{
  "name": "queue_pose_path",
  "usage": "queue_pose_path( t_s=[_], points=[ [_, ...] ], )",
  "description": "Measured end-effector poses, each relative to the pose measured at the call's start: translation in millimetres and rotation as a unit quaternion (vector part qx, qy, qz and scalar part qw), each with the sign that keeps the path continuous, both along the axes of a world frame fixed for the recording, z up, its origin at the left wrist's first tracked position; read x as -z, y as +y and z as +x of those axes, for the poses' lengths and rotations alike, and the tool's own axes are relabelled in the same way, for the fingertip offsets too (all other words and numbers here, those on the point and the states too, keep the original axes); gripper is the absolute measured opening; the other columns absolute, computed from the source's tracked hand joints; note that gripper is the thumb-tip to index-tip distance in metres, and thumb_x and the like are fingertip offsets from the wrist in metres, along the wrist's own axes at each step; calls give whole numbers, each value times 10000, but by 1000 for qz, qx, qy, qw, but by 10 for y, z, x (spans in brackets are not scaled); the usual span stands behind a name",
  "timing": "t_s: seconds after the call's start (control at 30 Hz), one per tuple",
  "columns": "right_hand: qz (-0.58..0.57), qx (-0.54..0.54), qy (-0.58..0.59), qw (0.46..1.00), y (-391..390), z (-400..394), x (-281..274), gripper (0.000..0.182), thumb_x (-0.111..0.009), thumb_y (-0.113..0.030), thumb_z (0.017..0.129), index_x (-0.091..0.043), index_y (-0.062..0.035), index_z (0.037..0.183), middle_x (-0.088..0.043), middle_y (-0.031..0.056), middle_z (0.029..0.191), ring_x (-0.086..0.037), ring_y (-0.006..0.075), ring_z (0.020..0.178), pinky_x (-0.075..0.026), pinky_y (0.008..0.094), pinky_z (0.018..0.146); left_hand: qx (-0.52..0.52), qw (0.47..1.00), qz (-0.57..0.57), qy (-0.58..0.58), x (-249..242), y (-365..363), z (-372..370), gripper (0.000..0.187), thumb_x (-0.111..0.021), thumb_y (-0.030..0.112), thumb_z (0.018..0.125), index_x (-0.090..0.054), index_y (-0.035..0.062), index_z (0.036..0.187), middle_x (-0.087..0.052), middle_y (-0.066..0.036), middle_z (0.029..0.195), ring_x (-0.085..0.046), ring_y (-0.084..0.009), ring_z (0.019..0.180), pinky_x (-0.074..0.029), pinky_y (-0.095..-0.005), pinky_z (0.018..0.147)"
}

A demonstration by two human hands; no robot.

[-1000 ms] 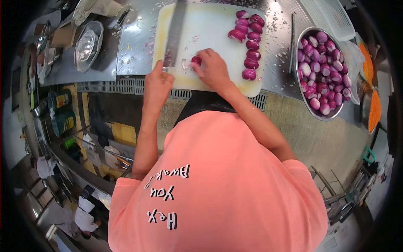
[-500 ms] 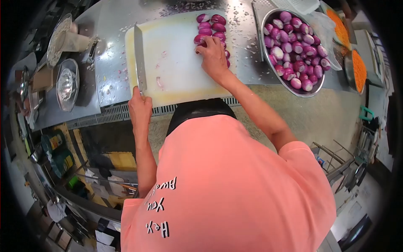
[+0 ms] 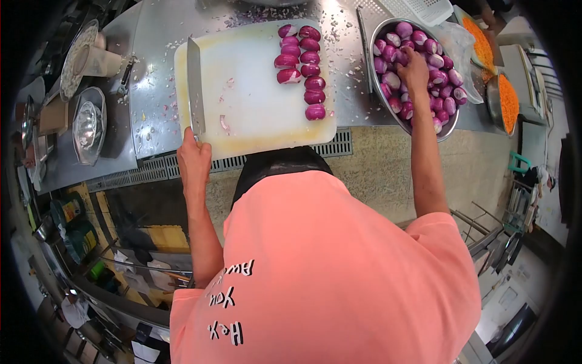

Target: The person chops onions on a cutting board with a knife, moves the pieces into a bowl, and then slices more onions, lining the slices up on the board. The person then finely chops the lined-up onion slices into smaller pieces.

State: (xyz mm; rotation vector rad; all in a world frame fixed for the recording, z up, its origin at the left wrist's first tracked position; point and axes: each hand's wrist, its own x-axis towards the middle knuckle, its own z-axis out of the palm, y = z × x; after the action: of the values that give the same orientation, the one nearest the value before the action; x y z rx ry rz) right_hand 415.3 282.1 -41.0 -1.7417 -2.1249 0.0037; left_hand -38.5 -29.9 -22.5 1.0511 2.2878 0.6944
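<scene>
My left hand (image 3: 194,159) is wrapped round the handle of a long-bladed knife (image 3: 195,85), whose blade lies along the left side of the white cutting board (image 3: 242,79). On the board's right side, peeled red onions (image 3: 314,97) sit in two columns, the right one longer. A few thin scraps of onion skin (image 3: 224,123) stick to the board near its middle. My right hand (image 3: 414,76) reaches into a steel bowl (image 3: 371,73) heaped with peeled red onions (image 3: 431,94). Its fingers curl about one onion (image 3: 400,58), partly hidden by the hand.
A steel table (image 3: 154,103) carries scattered scraps. Left of the board are a plastic measuring jug (image 3: 97,60), a knife with a dark handle (image 3: 127,74) and a foil-like dish (image 3: 89,124). Beyond the bowl stand a white basket (image 3: 427,9) and pans of shredded orange food (image 3: 508,103).
My right hand has left the onions on the board and moved right into the bowl. My left hand keeps the knife in place. The view has shifted slightly.
</scene>
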Motion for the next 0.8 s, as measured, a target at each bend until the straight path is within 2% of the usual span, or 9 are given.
queue_pose_path(
  t_s=[0.03,0.17,0.23,0.3,0.37,0.5,0.63,0.73,0.8],
  points=[
    [15,2,-60,998,-53,-68,-18,392,-704,-177,716,-685,-54,1087,-683,154,1034,-649,361,950,-522,436,819,7,1000,10,2,-20,16,4,269,-504,56,806,-512,-42,1057,-592,-245,674,-594,-436,642,-458,-500,636],
    [29,-14,69,997,78,164,65,447,-760,-277,728,-683,-51,1107,-713,180,933,-689,343,843,-533,419,785,-3,1000,5,3,12,20,-18,300,-512,65,807,-519,-47,1085,-601,-257,690,-604,-446,660,-464,-502,644],
    [54,-16,114,992,-115,-5,-303,438,-792,-312,725,-698,-52,1064,-716,157,889,-692,273,803,-534,373,758,-7,999,35,2,176,-40,-84,324,-522,40,817,-556,46,1140,-531,-65,591,-456,-145,449,-399,-353,428],
    [82,53,147,984,-342,-384,-635,417,-816,-302,736,-705,-43,1043,-720,122,874,-676,201,792,-525,329,740,-16,998,46,25,192,-54,-95,314,-527,49,817,-561,43,1129,-532,-78,585,-467,-164,453,-405,-369,438],
    [21,-35,317,948,-475,-738,-623,375,-836,-202,760,-686,-54,1071,-718,77,908,-660,152,777,-520,292,709,4,999,16,39,109,-5,-50,297,-530,60,816,-552,24,1110,-534,-120,583,-494,-218,462,-421,-402,472],
    [-235,-206,423,850,-991,-1880,-443,364,-807,-201,799,-635,-62,1089,-711,68,897,-658,142,791,-533,288,714,5,999,22,48,-3,27,20,254,-537,74,808,-535,-10,1048,-554,-179,619,-533,-296,505,-444,-440,554],
    [-336,-308,256,852,-1332,-2696,-60,335,-779,-182,791,-668,-36,1071,-693,141,952,-685,204,835,-546,325,749,11,999,2,31,-78,16,-13,251,-537,67,807,-534,-16,1043,-549,-167,612,-535,-264,494,-437,-424,534],
    [-218,-344,199,891,-1414,-2888,328,305,-758,-155,792,-679,-21,1054,-663,152,952,-679,246,816,-546,342,742,-25,999,0,-34,-325,-64,102,243,-554,65,805,-531,-18,1033,-522,-142,577,-516,-228,478,-428,-408,519],
    [-169,-332,239,897,-1470,-2900,314,249,-724,-103,796,-686,-5,1022,-640,159,959,-668,290,805,-542,369,725,-8,998,-22,-58,-573,-158,217,275,-554,63,811,-519,-81,1042,-533,-207,602,-527,-407,566,-431,-482,603]
  ],
)
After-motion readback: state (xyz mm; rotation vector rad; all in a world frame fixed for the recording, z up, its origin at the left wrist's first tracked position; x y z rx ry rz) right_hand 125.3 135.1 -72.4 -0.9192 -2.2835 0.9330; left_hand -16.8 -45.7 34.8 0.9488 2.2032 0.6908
